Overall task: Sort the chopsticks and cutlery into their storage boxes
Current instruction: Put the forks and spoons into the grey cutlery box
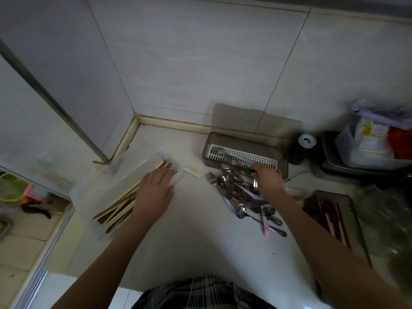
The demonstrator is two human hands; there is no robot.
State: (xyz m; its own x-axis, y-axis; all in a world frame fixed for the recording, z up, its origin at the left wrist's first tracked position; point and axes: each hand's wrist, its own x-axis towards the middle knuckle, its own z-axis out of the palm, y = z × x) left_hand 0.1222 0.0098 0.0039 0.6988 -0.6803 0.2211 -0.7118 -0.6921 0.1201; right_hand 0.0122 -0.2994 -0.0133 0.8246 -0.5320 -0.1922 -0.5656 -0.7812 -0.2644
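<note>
A clear plastic box (124, 179) lies slanted on the left of the counter with several pale wooden chopsticks (118, 208) in it. My left hand (153, 192) rests flat over the chopsticks, fingers straight. A pile of metal spoons and forks (243, 197) lies in the middle right. My right hand (267, 179) grips a metal spoon (256, 185) at the front edge of a grey box with a white perforated tray (245, 156), which holds a few forks. Its lid stands open against the wall.
A second grey box (334, 215) with dark red chopsticks lies at the right. A small dark bottle (303, 146) and stacked containers (367, 150) stand at the back right. The counter's left edge drops to the floor.
</note>
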